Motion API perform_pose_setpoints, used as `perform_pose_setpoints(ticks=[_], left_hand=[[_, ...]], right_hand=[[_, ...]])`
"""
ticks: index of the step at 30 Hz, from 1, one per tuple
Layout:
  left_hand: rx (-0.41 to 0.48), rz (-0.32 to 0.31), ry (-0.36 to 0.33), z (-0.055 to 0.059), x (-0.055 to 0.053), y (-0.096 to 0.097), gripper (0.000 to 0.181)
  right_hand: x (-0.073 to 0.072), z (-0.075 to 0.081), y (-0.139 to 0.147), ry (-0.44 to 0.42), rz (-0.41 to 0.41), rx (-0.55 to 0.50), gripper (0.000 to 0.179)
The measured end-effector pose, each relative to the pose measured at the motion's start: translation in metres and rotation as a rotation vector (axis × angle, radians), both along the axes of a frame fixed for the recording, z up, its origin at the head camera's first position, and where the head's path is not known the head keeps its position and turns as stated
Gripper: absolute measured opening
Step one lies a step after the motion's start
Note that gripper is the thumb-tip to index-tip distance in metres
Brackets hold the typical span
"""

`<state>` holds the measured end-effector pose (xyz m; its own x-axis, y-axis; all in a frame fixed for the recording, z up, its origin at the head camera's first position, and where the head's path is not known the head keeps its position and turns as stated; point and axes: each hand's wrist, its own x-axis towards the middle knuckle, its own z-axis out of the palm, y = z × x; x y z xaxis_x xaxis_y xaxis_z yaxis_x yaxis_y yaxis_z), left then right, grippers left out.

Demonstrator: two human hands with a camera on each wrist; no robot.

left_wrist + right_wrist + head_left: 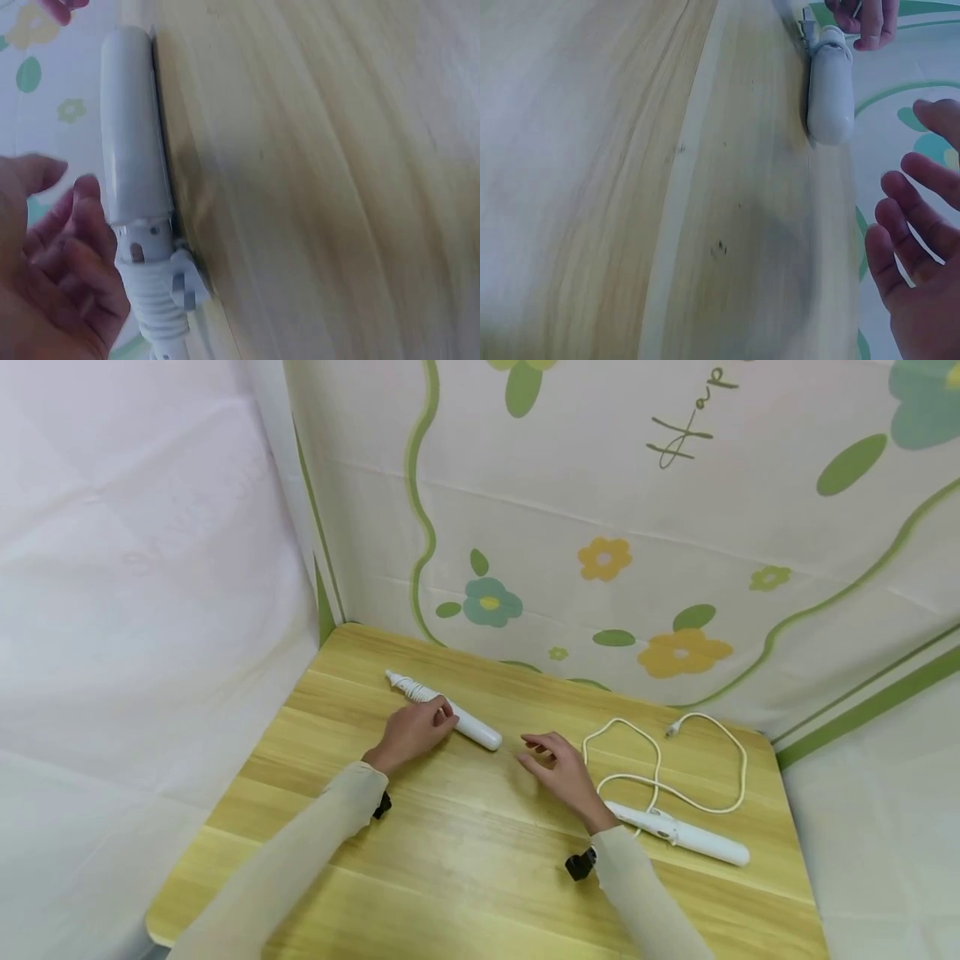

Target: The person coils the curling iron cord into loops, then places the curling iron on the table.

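A white hair iron (477, 730) lies at the back left of the table, its cord (154, 296) wound round one end and the plug (186, 289) tucked against the coils. My left hand (417, 729) hovers right beside it, fingers loosely bent; in the left wrist view a gap shows between thumb and fingertips, with nothing held. To the right of the iron's rounded end, my right hand (561, 772) hangs over the table with fingers spread and slightly bent, holding nothing. Behind my right wrist lies a second white hair iron (708, 842) with its cord (742, 777) loose.
The loose cord loops across the back right of the wooden table (450, 877), its plug (673, 727) near the back edge. A flower-printed white curtain (540, 510) rises behind the table, and plain white cloth (135, 610) hangs on the left.
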<state>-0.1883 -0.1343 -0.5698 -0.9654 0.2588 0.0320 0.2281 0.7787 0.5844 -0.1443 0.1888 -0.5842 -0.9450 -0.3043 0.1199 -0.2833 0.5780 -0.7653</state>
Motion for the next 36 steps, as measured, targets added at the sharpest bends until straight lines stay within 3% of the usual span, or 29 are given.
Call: perform_pose_setpoints(ticks=[3,8,21,29,36], left_hand=[[0.003,-0.066,0.006,-0.001,0.003,0.01,0.021],[0.026,-0.117,0.029,-0.002,0.008,0.027,0.02],[0.13,-0.369,0.026,-0.006,0.017,0.06,0.031],[0.162,-0.465,0.007,-0.007,0.018,0.074,0.04],[0.14,-0.525,0.052,-0.009,0.02,0.088,0.039]], right_hand=[[0.008,0.003,0.012,0.018,0.03,0.014,0.042],[0.018,0.008,0.029,0.009,0.075,0.018,0.042],[0.036,0.02,0.062,0.018,0.053,0.004,0.042],[0.044,0.025,0.09,0.051,0.017,0.021,0.042],[0.053,0.026,0.119,0.105,-0.007,0.014,0.044]])
